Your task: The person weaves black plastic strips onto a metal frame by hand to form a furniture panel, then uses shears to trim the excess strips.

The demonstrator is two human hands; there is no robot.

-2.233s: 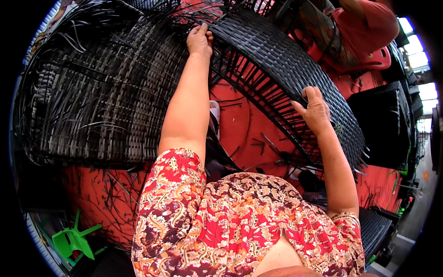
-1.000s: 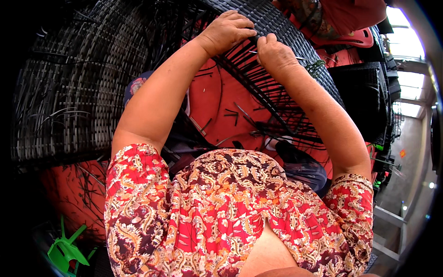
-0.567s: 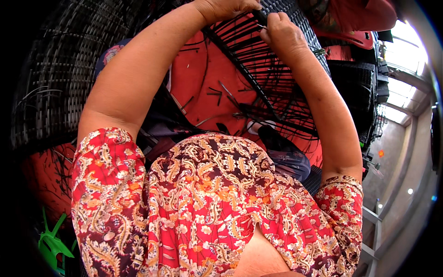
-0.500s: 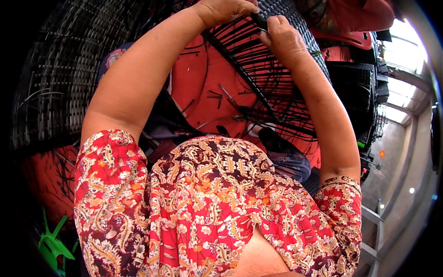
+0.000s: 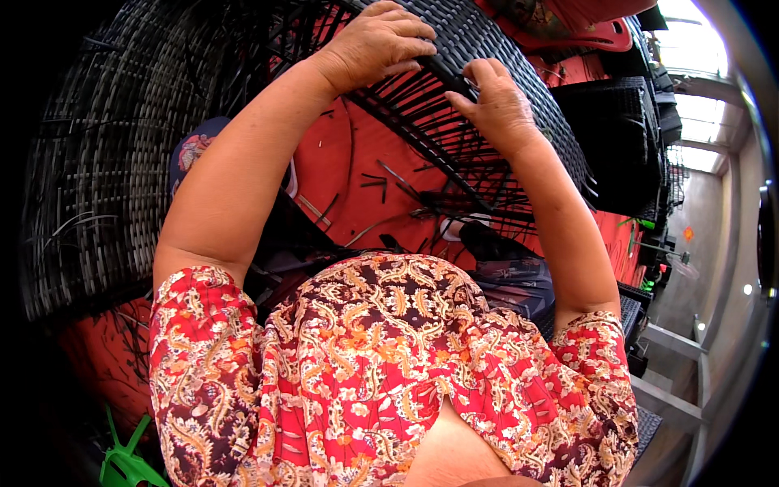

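A: L hand (image 5: pixel 389 49)?
B: Fingers bent, approx. half open, at edge of black woven panel (image 5: pixel 488 36); can't tell if gripping.
A: R hand (image 5: pixel 495 105)?
B: Just R of it, also at panel, thumb & forefinger apart, nothing clearly held.
A: Risk?
B: Panel could poss. tilt w/ loose hold; bare struts (image 5: pixel 438 122) below hands might snag fingers.

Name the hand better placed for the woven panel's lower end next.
The right hand, probably: it's open and nearer that end of the woven panel; the left hand is farther up.
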